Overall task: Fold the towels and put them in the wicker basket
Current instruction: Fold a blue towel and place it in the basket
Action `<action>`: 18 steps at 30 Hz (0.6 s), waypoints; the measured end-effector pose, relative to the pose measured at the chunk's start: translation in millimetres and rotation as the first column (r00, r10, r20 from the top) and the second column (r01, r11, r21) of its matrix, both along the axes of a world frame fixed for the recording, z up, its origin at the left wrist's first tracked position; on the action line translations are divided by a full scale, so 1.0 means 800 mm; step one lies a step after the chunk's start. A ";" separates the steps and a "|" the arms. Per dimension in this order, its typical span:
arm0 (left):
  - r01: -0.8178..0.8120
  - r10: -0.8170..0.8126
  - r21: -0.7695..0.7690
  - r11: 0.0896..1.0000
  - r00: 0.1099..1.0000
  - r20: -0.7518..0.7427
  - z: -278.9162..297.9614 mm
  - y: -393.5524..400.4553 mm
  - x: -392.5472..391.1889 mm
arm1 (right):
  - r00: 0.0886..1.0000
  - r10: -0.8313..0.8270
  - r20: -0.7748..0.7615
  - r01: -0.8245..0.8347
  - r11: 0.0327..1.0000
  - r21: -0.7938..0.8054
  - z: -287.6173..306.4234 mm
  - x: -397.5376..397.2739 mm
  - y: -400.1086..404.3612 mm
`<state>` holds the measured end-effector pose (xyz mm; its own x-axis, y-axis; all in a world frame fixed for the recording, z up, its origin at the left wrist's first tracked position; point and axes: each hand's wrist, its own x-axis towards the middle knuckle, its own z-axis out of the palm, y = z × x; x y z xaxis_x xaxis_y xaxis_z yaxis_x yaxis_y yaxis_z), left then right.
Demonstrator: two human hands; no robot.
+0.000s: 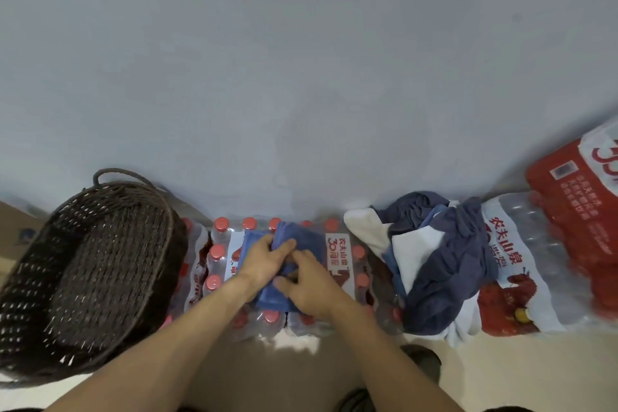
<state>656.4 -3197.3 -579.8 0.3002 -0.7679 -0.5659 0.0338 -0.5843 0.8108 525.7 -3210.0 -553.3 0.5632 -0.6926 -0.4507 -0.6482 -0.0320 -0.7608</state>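
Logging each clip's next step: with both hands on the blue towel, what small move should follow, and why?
Probably finish the fold, then lift the blue towel left into the wicker basket. Both the left hand and right hand hold it, already small, atop the pack of water bottles; the basket looks empty, and the unfolded pile waits at right.

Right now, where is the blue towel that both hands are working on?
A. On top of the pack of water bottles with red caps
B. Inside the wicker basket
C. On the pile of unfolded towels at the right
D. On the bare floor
A: the blue towel lies on the shrink-wrapped pack of water bottles, under the left hand and right hand, between the wicker basket and the pile of unfolded towels.
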 end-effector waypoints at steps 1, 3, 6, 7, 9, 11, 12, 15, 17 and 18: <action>0.004 -0.007 0.028 1.000 0.997 0.078 -0.010 0.003 0.010 | 0.999 -0.036 0.025 0.035 0.999 0.032 0.001 0.001 0.001; -0.018 0.012 0.071 0.997 0.996 0.089 -0.025 0.004 0.028 | 0.985 -0.171 0.037 0.172 0.984 -0.041 -0.004 0.000 0.003; 0.031 -0.052 0.121 0.992 0.984 0.171 -0.036 0.006 0.045 | 0.972 -0.145 -0.183 0.076 0.937 -0.341 -0.018 -0.002 0.006; 0.052 -0.078 0.132 0.990 0.977 0.199 -0.037 0.007 0.048 | 0.972 -0.106 -0.211 0.026 0.935 -0.352 -0.024 -0.002 0.010; 0.081 -0.113 0.137 0.987 0.963 0.244 -0.041 0.008 0.054 | 0.977 -0.062 -0.205 -0.010 0.943 -0.333 -0.034 0.002 0.018; 0.124 -0.159 0.135 0.983 0.941 0.298 -0.043 0.008 0.058 | 0.980 -0.047 -0.195 -0.025 0.936 -0.350 -0.045 0.008 0.025; 0.149 -0.185 0.133 0.980 0.926 0.329 -0.044 0.008 0.060 | 0.981 -0.041 -0.190 -0.030 0.933 -0.359 -0.050 0.011 0.028; 0.194 -0.225 0.115 0.974 0.870 0.439 -0.044 0.011 0.062 | 0.982 -0.044 -0.181 -0.027 0.928 -0.371 -0.060 0.019 0.034; 0.187 -0.218 0.112 0.976 0.807 0.550 -0.042 0.016 0.063 | 0.980 -0.044 -0.193 -0.033 0.925 -0.378 -0.066 0.021 0.036; 0.169 -0.216 0.136 0.976 0.753 0.622 -0.040 0.019 0.064 | 0.980 -0.046 -0.196 -0.033 0.923 -0.382 -0.069 0.021 0.037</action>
<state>707.8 -3182.0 -611.8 0.4565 -0.8163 -0.3540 -0.5891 -0.5755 0.5673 542.7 -3180.6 -608.3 0.4849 -0.8373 -0.2525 -0.7850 -0.2895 -0.5477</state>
